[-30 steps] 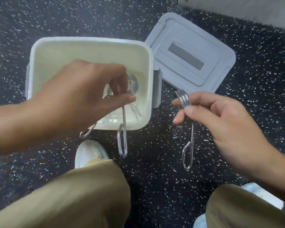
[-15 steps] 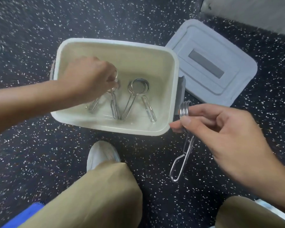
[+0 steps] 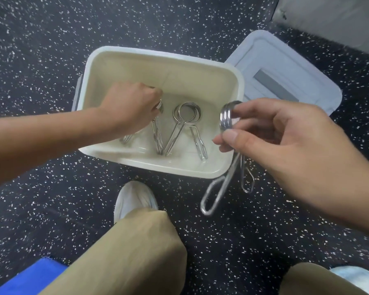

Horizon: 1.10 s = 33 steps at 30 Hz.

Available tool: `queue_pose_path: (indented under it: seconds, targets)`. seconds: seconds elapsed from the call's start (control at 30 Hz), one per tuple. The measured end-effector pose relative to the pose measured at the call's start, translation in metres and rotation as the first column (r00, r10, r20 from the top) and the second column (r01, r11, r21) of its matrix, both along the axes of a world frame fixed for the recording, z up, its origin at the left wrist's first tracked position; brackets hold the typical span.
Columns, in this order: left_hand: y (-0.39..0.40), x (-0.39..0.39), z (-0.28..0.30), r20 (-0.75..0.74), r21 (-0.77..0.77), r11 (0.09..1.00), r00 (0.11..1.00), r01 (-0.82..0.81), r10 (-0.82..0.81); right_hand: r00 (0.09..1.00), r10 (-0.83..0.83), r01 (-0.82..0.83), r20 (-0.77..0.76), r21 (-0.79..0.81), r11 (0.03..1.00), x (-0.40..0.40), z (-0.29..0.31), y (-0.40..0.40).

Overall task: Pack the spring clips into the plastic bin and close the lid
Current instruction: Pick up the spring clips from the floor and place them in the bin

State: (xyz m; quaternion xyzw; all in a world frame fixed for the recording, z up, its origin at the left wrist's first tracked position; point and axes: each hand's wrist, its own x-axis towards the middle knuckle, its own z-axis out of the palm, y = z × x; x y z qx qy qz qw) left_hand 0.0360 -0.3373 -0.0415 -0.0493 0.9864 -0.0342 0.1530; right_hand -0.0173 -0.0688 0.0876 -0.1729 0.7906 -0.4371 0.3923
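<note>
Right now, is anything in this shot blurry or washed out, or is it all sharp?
Head view: mostly sharp. The lower loop of the spring clip held by the right hand is motion-smeared. The bin rim looks slightly blown out, with glare on its floor. The left hand is soft-edged, and the frame edges look stretched by the wide-angle lens.

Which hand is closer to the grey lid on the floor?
Right. The right hand is beside the grey lid, just short of its near edge; the left hand is down in the bin, farther away.
</note>
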Motion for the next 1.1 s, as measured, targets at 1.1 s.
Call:
queue_pose_path:
  seconds: [1.1]
  targets:
    - [-0.008,0.026,0.034,-0.084,0.202,0.979,0.996,0.004,0.014,0.976,0.201,-0.146,-0.084,0.433,0.890,-0.003,-0.095,-0.127]
